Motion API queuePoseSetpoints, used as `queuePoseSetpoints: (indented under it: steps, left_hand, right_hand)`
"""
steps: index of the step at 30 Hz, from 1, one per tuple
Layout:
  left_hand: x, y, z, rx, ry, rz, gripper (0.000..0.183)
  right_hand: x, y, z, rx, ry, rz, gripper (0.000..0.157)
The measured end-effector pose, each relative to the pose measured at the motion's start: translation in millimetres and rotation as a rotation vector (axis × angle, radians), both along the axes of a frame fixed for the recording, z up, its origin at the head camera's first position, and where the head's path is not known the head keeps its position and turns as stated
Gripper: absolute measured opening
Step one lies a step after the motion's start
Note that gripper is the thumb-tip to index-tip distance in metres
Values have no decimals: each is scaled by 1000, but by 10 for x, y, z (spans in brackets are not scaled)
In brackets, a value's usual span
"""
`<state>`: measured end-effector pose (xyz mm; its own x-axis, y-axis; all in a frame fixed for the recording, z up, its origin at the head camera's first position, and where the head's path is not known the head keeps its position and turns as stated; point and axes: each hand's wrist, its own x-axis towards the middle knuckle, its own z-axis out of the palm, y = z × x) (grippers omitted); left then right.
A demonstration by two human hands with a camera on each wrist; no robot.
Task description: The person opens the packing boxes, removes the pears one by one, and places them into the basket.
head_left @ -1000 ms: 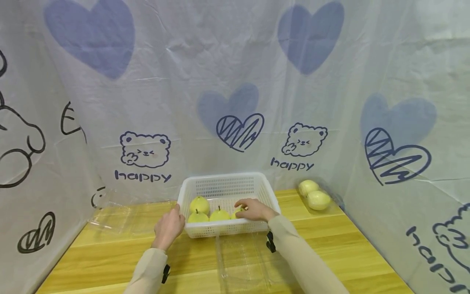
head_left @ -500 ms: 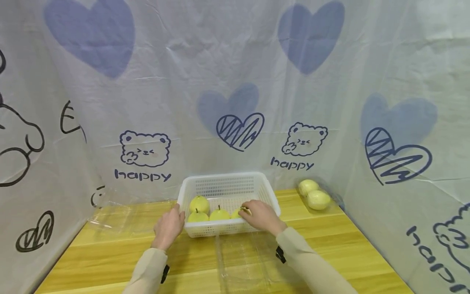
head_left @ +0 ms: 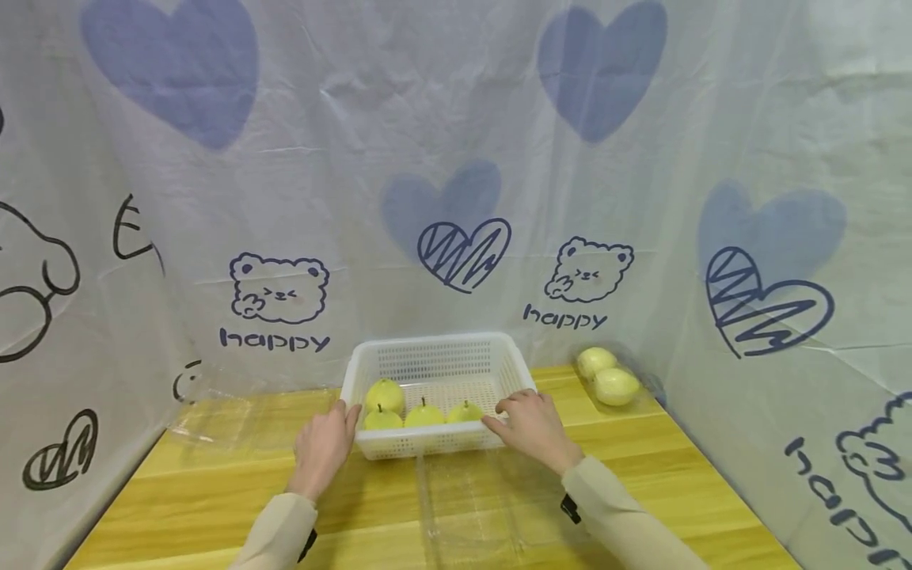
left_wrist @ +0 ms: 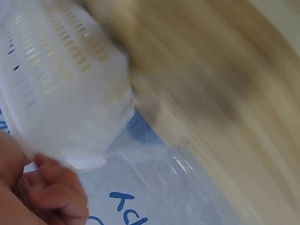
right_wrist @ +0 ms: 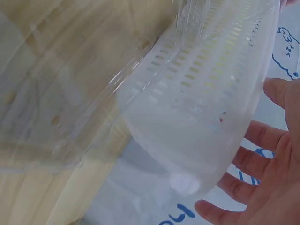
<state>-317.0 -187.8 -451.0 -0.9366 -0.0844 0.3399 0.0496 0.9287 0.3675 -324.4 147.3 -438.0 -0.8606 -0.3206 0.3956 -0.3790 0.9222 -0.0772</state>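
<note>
Four pears (head_left: 423, 413) sit in the white basket (head_left: 456, 445), three along its near wall and one behind them at the left. The left hand (head_left: 322, 447) pinches the basket's left end: in the left wrist view its fingers (left_wrist: 58, 190) are curled, with the rim between them and the thumb. The right hand (head_left: 534, 427) is at the near right corner, fingers spread and only slightly bent, the thumb tip at the rim and the other tips along the basket's edge; how firmly they press I cannot tell. Half a second ago this hand was inside, over the rightmost pear; now it is out at the corner and that pear shows plainly. The left hand and the basket stay where they were. The clear tray (head_left: 466, 511) lies in front on the table (head_left: 370, 526), as before.
</note>
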Motion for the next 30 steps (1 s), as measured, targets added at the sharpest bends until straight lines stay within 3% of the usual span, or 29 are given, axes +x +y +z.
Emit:
queuePoseSetpoints:
  steps: [4,11,19,22,26,30]
  left_hand:
    - [60,-11,-35,-34,51,-10,37]
    - [116,-16,-67,-50,126,-35,36]
    - [177,114,-114,-135,433,-179,12]
    - [205,197,-127,-144,503,-239,12]
    - [255,296,-125,-121,491,-293,15]
    - [307,372,-95,-38,380,-368,20]
  right_hand:
    - [58,99,-1,-21,-10,-20,40]
    - [68,217,-18,-67,3,26,40]
    - [95,276,4,-105,-10,31,32]
    - [95,297,-6,-112,-9,38,29]
    - [73,321,-12,-117,-5,56,28]
    - [56,337,-7,-122,-8,74,27]
